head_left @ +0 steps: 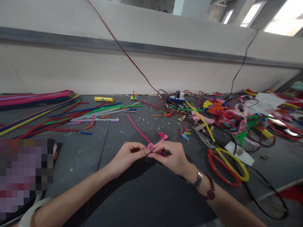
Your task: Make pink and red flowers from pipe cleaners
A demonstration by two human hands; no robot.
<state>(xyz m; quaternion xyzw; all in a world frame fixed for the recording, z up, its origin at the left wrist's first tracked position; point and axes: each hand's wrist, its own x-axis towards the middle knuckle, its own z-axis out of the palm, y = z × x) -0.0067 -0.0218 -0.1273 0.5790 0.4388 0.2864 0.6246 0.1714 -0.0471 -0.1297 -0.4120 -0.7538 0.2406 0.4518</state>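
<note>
Both your hands are pinching: your left hand (pixel 126 156) and right hand (pixel 169 156) grip, fingertip to fingertip, a tight curl of a bright pink chenille pipe cleaner (pixel 138 130), whose straight length reaches away across the dark grey worktable (pixel 78 164). Coiling that end looks like the step in hand, so the next move seems to call for a firm pinch as you turn it. A small curled pink piece (pixel 163 136) lies just beyond your right hand, near scissors with red and yellow handles (pixel 233 161).

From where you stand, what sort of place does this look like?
Probably a handicraft workshop: the left hand and right hand pinch a pink pipe cleaner, more pipe cleaners lie heaped on a dark worktable, and scissors lie nearby.
</note>
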